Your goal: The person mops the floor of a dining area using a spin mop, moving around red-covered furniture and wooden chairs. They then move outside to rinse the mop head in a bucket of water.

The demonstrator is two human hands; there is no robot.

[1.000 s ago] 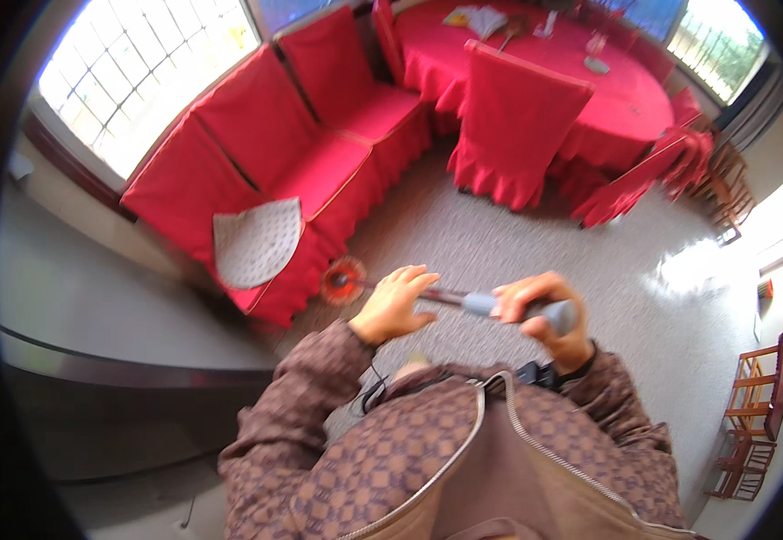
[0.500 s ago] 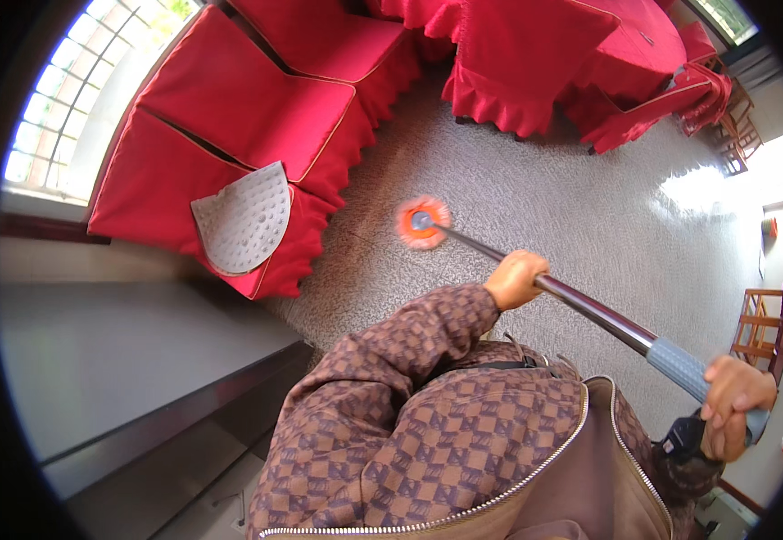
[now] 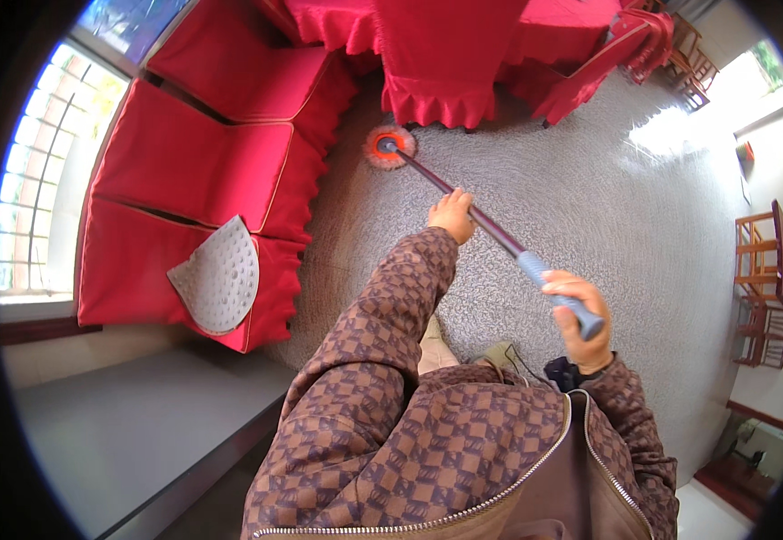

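Observation:
A mop (image 3: 499, 232) with a dark pole slants across the view, its round orange-and-pink fluffy head (image 3: 390, 147) lying on the grey speckled floor (image 3: 517, 171). My left hand (image 3: 452, 216) is closed around the middle of the pole. Near the pole's end, my right hand (image 3: 580, 310) holds the light blue-grey grip, with the fingers wrapped over it. The mop head rests between the red-covered sofa (image 3: 202, 162) and the red-draped table (image 3: 441, 72). Both my sleeves are brown and checked.
A pale fan-shaped bumpy mat (image 3: 220, 274) lies on the sofa's near seat. At lower left stands a grey cabinet (image 3: 148, 405). Wooden chairs (image 3: 760, 333) and a small table line the right wall. A red-covered chair (image 3: 589, 76) stands beside the draped table.
The mop head has moved forward and a little left, toward the draped table. My right hand has come inward and forward with the grip. The view has shifted too.

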